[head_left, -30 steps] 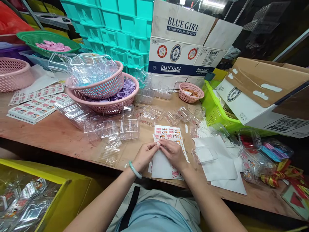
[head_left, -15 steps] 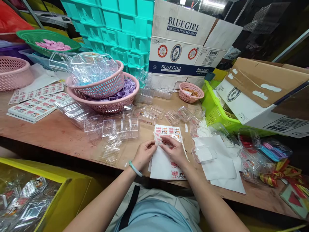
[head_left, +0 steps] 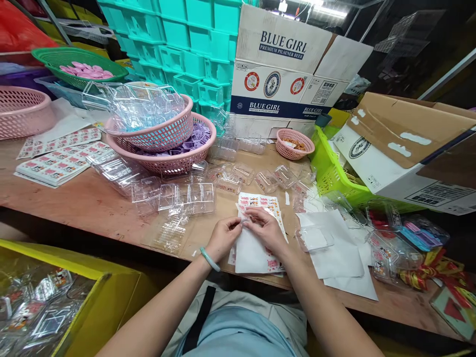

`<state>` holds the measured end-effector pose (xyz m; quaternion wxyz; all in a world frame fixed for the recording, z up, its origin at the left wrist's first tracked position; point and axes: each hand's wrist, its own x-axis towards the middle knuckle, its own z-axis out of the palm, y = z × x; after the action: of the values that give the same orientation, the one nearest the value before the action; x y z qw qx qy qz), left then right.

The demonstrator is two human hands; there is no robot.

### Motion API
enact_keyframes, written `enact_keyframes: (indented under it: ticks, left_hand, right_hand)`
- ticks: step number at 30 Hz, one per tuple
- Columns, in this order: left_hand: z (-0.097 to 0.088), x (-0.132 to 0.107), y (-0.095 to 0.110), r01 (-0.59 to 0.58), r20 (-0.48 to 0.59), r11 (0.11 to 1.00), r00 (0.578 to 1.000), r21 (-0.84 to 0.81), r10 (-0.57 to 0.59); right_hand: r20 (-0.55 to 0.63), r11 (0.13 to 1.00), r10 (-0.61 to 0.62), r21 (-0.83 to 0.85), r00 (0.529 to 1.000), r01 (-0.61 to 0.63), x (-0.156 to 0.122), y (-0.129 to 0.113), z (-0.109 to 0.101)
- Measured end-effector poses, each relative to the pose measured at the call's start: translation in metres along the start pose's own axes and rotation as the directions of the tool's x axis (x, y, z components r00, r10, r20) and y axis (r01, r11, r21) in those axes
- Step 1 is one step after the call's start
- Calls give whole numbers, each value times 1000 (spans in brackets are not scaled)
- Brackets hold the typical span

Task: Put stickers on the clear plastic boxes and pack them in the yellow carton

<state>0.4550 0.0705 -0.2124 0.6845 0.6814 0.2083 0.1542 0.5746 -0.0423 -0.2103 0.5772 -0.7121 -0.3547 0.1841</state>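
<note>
A sheet of stickers [head_left: 254, 258], its white back mostly facing me, lies at the table's front edge over more printed sticker sheets [head_left: 260, 200]. My left hand [head_left: 224, 239] pinches the sheet's left edge between thumb and fingers; a pale green bangle circles that wrist. Close beside it, my right hand [head_left: 267, 230] has its fingers curled over the sheet, thumb and fingertips meeting near the left thumb. Whether a single sticker is between the fingertips is hidden. Clear plastic boxes [head_left: 266, 181], some with stickers, lie just beyond the hands.
Stacked pink baskets [head_left: 163, 161] hold clear plastic and purple pieces at the left. White papers [head_left: 334, 265] and a clear tray [head_left: 315, 238] lie right. A yellow bin [head_left: 122, 297] of packs stands front left. Cartons [head_left: 273, 101] and a lime basket [head_left: 330, 171] stand behind.
The white sheet has shifted slightly right and covers more of the printed stickers at lower right. Both hands stay together at its left edge; the right fingers have curled in more.
</note>
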Motion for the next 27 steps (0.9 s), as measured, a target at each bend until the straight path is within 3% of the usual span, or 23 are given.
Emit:
enact_keyframes:
  ticks: [2, 4, 9, 11, 13, 15, 16, 18, 20, 21, 23, 25, 27]
  left_hand:
    - [0, 1, 1, -52, 5, 998, 999, 30, 52]
    - [0, 2, 1, -66, 1, 996, 998, 52, 66]
    - [-3, 3, -6, 22, -9, 998, 1000, 51, -21]
    - [-3, -2, -6, 38, -80, 997, 996, 62, -33]
    - [-1, -8, 0, -41, -230, 993, 971, 113, 66]
    - [4, -14, 12, -144, -308, 981, 934, 131, 179]
    - [7, -16, 18, -170, -286, 983, 941, 69, 183]
    - [14, -14, 29, -108, -135, 974, 988, -200, 82]
    - [19, -8, 34, 41, 2, 878, 999, -476, -45]
    - [21, -3, 34, 96, 21, 818, 995, -567, -102]
    - [21, 8, 32, 128, -17, 739, 983, -661, -185]
    - [19, 17, 29, 115, -60, 724, 976, -680, -211]
    - [16, 23, 28, 96, -59, 746, 982, -659, -179]
  right_hand:
    - [4, 997, -57, -47, 998, 57, -3, -4, 5]
    - [-48, 1000, -25, 5, 999, 25, -3, -5, 10]
    - [-218, 989, 81, 141, 972, -51, 10, 8, 4]
    - [-329, 985, 91, 168, 940, -36, 17, 11, -6]
    - [-452, 984, 78, 180, 889, 5, 19, 8, -15]
    - [-532, 994, -57, 46, 845, 96, 16, -2, -20]
    - [-510, 983, -186, -89, 840, 163, 12, -8, -20]
    - [-296, 861, -458, -384, 838, 335, 2, -21, -17]
    - [-42, 714, -562, -528, 826, 460, -7, -28, -11]
    - [-4, 695, -560, -548, 828, 467, -9, -29, -8]
    - [-96, 767, -489, -520, 867, 375, -10, -25, -4]
    - [-240, 902, -334, -361, 911, 236, -5, -19, -4]
    - [-201, 987, -138, -110, 970, 118, 6, -13, -8]
